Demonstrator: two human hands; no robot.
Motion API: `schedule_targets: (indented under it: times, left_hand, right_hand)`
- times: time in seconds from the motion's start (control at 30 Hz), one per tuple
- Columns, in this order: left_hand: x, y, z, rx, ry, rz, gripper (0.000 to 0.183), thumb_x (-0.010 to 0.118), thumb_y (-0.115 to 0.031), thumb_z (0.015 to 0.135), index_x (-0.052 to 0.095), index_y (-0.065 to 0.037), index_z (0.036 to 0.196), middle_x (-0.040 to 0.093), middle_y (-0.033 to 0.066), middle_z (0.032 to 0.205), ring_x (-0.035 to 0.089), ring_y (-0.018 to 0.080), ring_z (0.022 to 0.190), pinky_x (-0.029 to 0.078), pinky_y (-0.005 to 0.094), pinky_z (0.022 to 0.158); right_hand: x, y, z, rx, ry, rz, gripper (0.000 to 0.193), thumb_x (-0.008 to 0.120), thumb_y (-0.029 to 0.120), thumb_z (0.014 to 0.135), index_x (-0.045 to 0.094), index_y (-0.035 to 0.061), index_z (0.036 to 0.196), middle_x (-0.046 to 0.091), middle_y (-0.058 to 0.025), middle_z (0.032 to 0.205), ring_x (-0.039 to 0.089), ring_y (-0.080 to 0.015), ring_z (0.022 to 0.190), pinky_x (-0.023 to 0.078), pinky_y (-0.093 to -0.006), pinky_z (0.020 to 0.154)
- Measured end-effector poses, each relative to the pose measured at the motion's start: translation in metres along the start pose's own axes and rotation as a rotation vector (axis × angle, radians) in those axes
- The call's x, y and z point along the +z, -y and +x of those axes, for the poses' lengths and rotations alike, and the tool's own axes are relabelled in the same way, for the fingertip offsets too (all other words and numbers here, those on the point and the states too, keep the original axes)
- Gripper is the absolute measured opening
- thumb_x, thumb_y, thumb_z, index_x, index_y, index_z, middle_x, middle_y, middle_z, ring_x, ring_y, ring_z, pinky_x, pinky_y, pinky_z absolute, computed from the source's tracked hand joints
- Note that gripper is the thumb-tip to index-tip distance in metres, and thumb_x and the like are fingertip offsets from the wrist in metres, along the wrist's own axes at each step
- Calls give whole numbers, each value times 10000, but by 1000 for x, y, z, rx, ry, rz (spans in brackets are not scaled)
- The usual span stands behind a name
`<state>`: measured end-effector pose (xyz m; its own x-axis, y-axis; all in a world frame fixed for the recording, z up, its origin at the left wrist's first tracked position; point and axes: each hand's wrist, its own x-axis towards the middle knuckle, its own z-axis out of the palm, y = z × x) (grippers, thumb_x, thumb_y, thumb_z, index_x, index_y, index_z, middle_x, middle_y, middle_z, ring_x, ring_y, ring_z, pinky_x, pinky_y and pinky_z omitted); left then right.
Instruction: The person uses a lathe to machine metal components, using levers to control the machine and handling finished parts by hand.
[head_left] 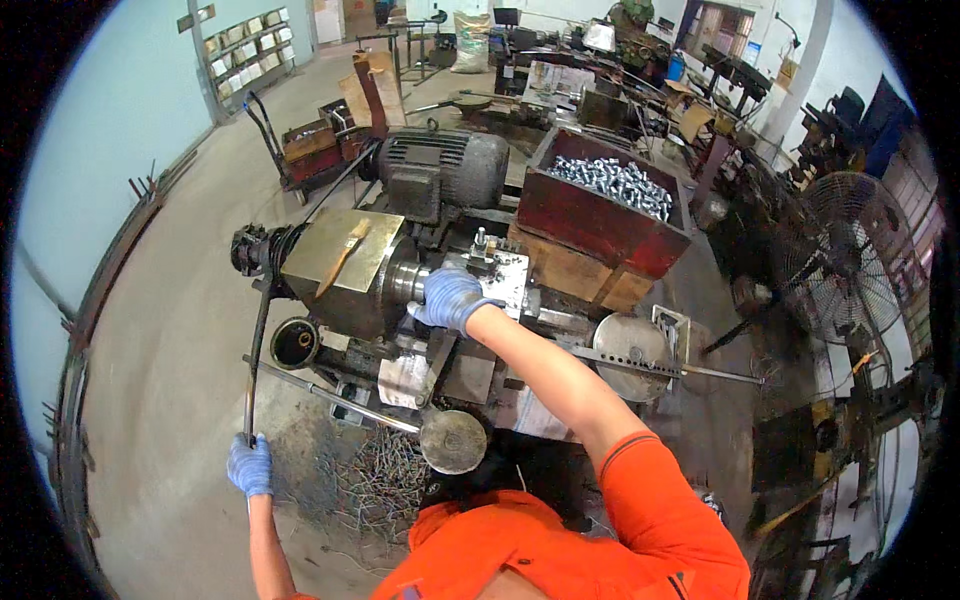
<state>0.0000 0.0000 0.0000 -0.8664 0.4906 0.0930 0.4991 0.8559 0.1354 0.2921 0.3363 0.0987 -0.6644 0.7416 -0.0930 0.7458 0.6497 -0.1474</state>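
Observation:
My left hand (250, 465), in a blue glove, is closed around the lower end of a long dark lever (258, 350) that runs up to the left end of a lathe. My right hand (450, 298), gloved the same way, is curled at the front of the round metal chuck (403, 283); its palm hides whatever the fingers hold. Beside the chuck stands the headstock with a brass-coloured top plate (330, 255), and a wooden-handled brush (345, 255) lies across it. Just past my right hand is a tool post (481, 240) on the slide.
A dark red bin (600, 225) full of shiny metal parts stands behind the slide. An electric motor (445, 165) sits behind the headstock. Metal shavings (385, 480) litter the floor below. At the right are a round handwheel (632, 350) and a large fan (845, 255).

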Motion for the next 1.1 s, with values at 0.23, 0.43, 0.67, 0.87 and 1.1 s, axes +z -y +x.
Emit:
schedule_targets:
  times: [0.23,0.43,0.67,0.87,1.1]
  left_hand:
    - [-1,-18,17,232,-124,6,490,594,-424,776,537,-79,1121,630,169,941,612,341,842,468,438,741]
    - [-51,-106,24,561,-214,-395,501,595,-355,812,495,-86,1223,625,149,987,611,309,856,468,415,749]
    - [-86,-198,36,719,-337,-615,504,580,-399,819,501,-134,1240,612,126,903,612,289,692,471,407,633]
    - [-51,-233,59,877,-370,-430,440,554,-416,827,548,-151,1179,609,117,871,612,294,686,474,411,621]
    - [-46,-242,45,878,-436,-551,355,591,-312,820,586,-115,1115,626,109,890,620,284,718,480,372,631]
  right_hand:
    - [-5,10,-4,-1,-37,-62,490,546,495,760,670,39,893,653,-164,888,594,-321,897,433,-426,845]
    - [12,-6,8,-27,-64,-132,512,517,516,764,678,33,816,654,-169,802,608,-324,812,388,-422,880]
    - [-36,-23,-40,-60,-409,-115,506,543,516,777,664,39,660,641,-162,740,612,-321,732,462,-367,766]
    - [-120,-116,-81,226,-630,-235,462,549,496,780,665,103,994,589,-185,1071,547,-316,1001,410,-402,884]
    - [-77,-117,-147,68,-916,-31,359,701,372,714,674,96,943,513,-200,1215,495,-375,1082,401,-442,925]
